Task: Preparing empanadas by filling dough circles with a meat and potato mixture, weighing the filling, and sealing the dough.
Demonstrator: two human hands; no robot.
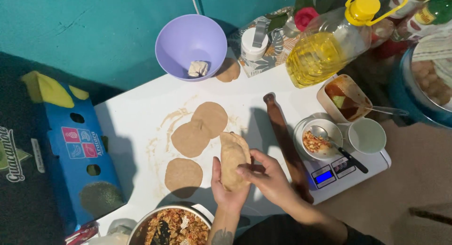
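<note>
My left hand (pixel 225 192) cups a folded piece of tan dough (pixel 232 156) from below, above the front of the white table (pixel 141 108). Fingers of my right hand (pixel 268 176) pinch the dough's right edge. Three flat rolled dough discs lie on the table to the left: one near (pixel 183 175), one middle (pixel 189 139), one far (pixel 212 117), the last two overlapping. A pot of chopped reddish filling (pixel 175 227) stands at the front edge below my hands.
A wooden rolling pin (pixel 286 144) lies right of my hands. A digital scale (pixel 339 172) carries a small bowl of filling with a spoon (pixel 321 140). Behind are a purple bowl (pixel 190 45), an oil bottle (pixel 325 45), a sauce container (pixel 346 96), a white cup (pixel 367 136). A blue cardboard box (pixel 77 151) stands left.
</note>
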